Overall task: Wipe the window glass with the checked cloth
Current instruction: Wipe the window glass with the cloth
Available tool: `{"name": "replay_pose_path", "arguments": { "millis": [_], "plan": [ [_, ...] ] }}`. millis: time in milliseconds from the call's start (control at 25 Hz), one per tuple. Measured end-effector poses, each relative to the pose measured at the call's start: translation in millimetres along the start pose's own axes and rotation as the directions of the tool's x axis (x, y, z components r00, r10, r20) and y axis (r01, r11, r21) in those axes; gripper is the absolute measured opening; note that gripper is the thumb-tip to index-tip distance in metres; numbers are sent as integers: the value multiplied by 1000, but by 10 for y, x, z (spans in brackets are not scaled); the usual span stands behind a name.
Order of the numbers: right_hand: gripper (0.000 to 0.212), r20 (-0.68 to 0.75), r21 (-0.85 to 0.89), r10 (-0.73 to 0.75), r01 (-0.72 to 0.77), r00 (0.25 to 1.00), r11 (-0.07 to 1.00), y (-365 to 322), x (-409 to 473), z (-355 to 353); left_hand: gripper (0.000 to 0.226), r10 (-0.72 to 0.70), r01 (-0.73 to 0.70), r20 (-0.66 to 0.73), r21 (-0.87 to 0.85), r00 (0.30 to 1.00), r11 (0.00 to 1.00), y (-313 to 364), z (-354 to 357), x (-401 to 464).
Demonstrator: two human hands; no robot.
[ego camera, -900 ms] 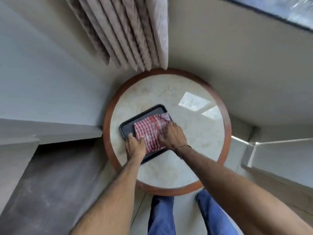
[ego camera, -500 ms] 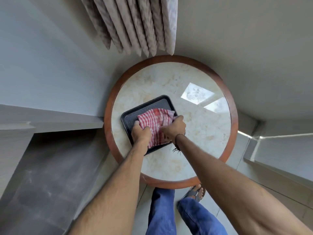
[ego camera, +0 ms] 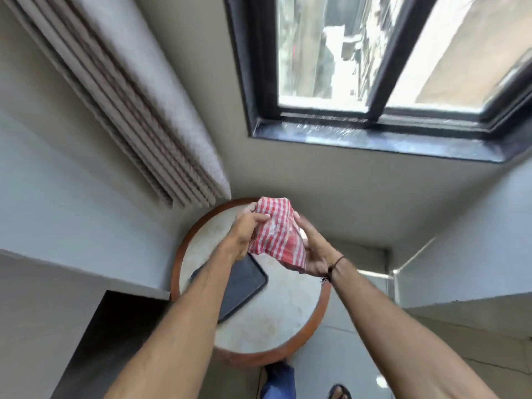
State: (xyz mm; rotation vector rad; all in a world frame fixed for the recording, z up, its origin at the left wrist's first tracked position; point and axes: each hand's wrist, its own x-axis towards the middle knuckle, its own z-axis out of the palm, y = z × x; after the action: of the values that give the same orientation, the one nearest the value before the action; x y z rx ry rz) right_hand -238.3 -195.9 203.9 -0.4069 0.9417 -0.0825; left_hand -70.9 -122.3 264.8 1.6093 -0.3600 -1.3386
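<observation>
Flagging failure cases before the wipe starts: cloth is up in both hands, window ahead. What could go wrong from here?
1. The checked cloth is bunched between the left hand and right hand; wiping with a wad may smear the window glass rather than clean it.
2. The round table stands between the person and the window, so leaning in could bump it and shift the dark tray.
3. The curtain hangs close by and may snag.
</observation>
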Motion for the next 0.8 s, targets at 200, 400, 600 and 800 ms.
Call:
{"name": "replay_pose_path", "arguments": {
  "millis": [200,400,600,800],
  "plan": [
    [45,136,36,-376,375,917,926,-956,-1195,227,19,255,-258,44,226,966,939,1344,731,-559],
    [43,134,-116,-567,581,813,805,-2106,-2240,605,25,486,-494,106,302,867,816,2521,1217,-836],
    [47,-21,-83,-774,771,633,632,-3059,-2783,1243,20,717,-664,131,517,685,540,3664,1386,-765],
    [25,-488,74,-861,989,146,125,-4018,-3065,2023,34,940,-662,116,737,321,135,5087,1174,-416]
  ]
}}
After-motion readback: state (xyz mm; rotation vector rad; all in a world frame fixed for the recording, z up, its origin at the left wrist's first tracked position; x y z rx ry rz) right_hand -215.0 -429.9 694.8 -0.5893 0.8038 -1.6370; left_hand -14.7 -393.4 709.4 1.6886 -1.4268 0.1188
